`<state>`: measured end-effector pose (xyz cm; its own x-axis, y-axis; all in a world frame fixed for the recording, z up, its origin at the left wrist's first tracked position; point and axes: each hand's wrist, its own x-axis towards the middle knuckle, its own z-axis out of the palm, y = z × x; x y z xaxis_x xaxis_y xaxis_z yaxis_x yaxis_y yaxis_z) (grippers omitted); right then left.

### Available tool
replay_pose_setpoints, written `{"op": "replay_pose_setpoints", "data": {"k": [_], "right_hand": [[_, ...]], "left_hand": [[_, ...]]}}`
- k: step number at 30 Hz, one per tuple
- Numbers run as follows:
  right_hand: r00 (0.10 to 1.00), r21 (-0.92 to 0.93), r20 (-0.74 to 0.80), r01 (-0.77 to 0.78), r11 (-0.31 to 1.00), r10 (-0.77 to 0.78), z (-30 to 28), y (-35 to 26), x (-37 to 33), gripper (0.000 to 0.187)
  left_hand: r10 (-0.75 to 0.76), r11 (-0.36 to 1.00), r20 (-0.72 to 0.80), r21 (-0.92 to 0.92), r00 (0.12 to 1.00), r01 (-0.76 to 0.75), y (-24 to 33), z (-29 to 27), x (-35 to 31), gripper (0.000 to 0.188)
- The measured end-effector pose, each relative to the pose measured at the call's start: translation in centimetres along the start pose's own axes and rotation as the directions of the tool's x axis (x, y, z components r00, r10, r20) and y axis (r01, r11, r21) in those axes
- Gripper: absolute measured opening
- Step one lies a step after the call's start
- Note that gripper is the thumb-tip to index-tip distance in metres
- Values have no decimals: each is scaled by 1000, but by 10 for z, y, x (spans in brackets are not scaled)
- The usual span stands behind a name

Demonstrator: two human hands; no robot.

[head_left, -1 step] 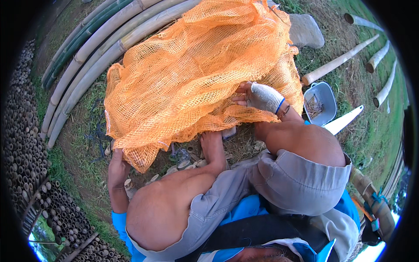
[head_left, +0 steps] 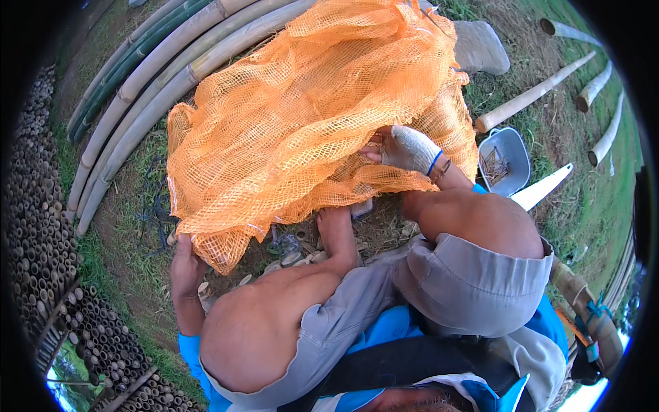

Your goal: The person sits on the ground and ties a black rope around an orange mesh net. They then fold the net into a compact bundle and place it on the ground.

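A large orange mesh sack [head_left: 288, 130] is spread in folds over the ground before me. My left hand [head_left: 187, 268], bare, grips its near left corner, with the thumb on top and the fingers partly hidden. My right hand [head_left: 410, 150] wears a whitish fingerless glove with a blue cuff. Its fingers reach into a fold at the sack's near right side and pinch the mesh; the fingertips are partly covered. The mesh hides most of what lies beneath it. My bare knees and rolled grey trousers are close below the sack.
Long bamboo poles [head_left: 137, 110] lie at the far left, beside stacked cut bamboo [head_left: 34, 226]. A grey tub [head_left: 511, 156] holding thin sticks and a pale blade [head_left: 542, 187] are to the right. A flat stone [head_left: 480, 48] and more poles [head_left: 535, 93] lie beyond.
My right hand has shifted slightly left along the fold, its fingers deeper in the mesh. My left hand stays at the corner.
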<state>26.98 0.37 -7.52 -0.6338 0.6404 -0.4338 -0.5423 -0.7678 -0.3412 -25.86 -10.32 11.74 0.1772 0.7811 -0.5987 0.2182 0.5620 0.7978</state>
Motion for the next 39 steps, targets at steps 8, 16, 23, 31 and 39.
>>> {"op": "replay_pose_setpoints", "data": {"k": [8, 16, 23, 31, 39], "right_hand": [[887, 404, 331, 175, 898, -322, 28, -62, 35, 61], [915, 95, 69, 390, 916, -397, 18, -55, -69, 74], [864, -223, -266, 377, 899, -428, 59, -44, -114, 69], [526, -270, -430, 701, 660, -734, 5, -82, -194, 44], [292, -792, -599, -77, 606, -746, -86, -103, -228, 62]], "left_hand": [[-103, 952, 213, 305, 972, 34, 10, 23, 4, 52], [-87, 708, 516, 634, 852, -311, 59, 63, 64, 68], [629, 424, 111, 780, 770, -459, 109, 63, 203, 63], [689, 369, -190, 922, 700, -113, 84, 28, 332, 53], [524, 587, -347, 809, 778, -34, 50, -81, 349, 44]]}}
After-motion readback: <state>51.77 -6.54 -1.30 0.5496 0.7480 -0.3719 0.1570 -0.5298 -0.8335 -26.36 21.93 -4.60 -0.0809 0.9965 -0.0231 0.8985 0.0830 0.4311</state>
